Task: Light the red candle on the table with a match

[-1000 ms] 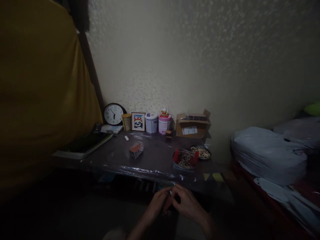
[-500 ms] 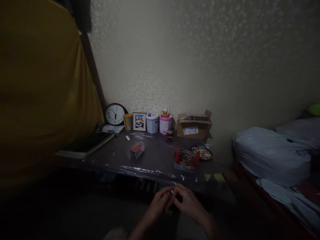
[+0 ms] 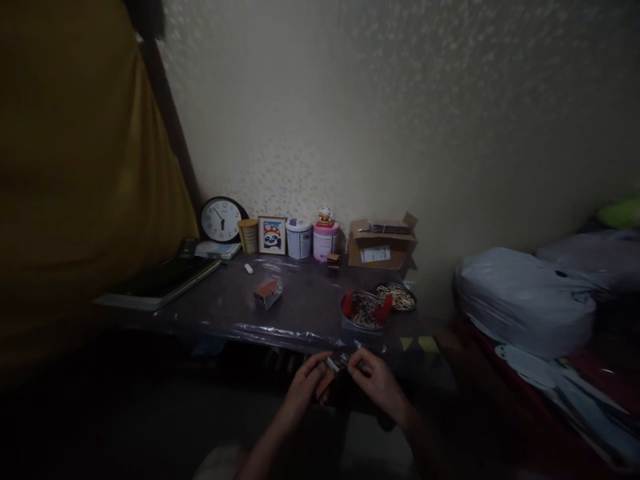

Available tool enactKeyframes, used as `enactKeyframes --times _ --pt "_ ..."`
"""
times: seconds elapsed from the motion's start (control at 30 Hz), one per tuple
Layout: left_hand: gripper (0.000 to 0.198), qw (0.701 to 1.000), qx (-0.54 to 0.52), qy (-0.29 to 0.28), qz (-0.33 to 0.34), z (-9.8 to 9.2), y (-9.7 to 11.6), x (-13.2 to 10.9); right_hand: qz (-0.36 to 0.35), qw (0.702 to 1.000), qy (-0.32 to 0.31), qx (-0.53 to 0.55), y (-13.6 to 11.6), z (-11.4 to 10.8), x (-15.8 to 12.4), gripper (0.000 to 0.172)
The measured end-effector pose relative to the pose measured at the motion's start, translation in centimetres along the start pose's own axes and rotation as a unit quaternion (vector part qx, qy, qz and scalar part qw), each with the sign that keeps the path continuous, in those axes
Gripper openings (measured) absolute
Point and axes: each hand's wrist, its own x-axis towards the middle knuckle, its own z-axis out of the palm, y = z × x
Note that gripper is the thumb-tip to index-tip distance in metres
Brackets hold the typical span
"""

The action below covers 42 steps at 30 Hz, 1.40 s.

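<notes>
Pale and small, a box (image 3: pixel 332 365) sits pinched between our left hand (image 3: pixel 306 385) and right hand (image 3: pixel 376 381), fingers closed on it, just below the table's (image 3: pixel 300 313) front edge, held close for fiddly fingertip work.

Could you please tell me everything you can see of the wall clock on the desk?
The clock is round, with a dark rim and a white face bearing dark numerals and hands. It stands upright at the back left of the desk, against or close to the wall. A yellowish tin stands just to its right. Nothing visibly holds it, and both hands are far from it.
</notes>
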Motion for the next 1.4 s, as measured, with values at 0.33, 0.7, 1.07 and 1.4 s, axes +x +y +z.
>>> enactKeyframes --times 0.33,0.7,1.07,1.4 --pt "0.037 0.991 -0.132 0.017 0.004 0.5 1.4 -0.6 0.055 0.983 0.034 0.169 -2.1 1.0 0.2 0.019" --pt "0.031 0.987 -0.145 0.060 0.039 0.6 1.5 -0.2 -0.074 0.991 0.104 0.041 -1.8 4.4 -0.3 0.013" --pt "0.033 0.990 -0.069 0.070 0.096 0.1 0.2 0.5 -0.245 0.961 0.102 -0.081 -3.7 5.6 -1.4 0.012" --pt "0.029 0.988 -0.017 0.092 0.120 0.5 1.0 -0.1 -0.231 0.964 0.101 -0.083 -3.5 5.9 -1.5 0.012"
